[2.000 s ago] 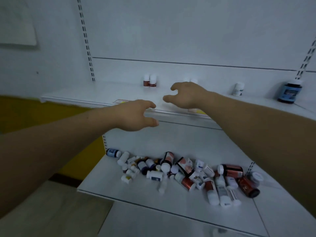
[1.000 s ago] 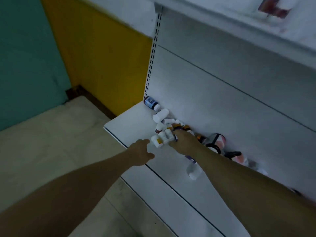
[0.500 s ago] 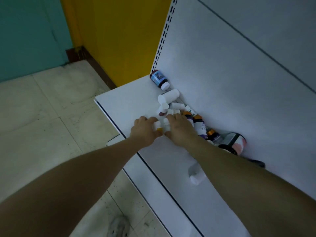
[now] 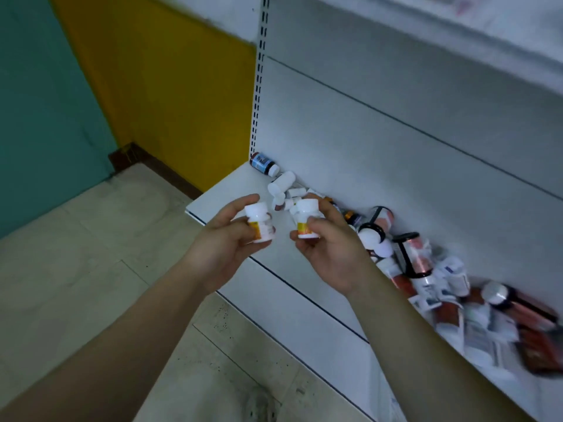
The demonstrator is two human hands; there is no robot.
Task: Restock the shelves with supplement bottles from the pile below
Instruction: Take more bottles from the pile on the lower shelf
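Left hand (image 4: 227,242) and right hand (image 4: 330,243), raised palms-inward, each grip a seemingly identical small white bottle (image 4: 259,222).

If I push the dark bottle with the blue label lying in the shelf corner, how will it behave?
The dark bottle lies on its side and looks round, so it would probably roll. The white bottle lies just beside it and may get bumped. It looks small and rigid, likely light.

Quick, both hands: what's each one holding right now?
Left hand: holds a small white bottle, upright.
Right hand: holds a second white bottle, also upright.
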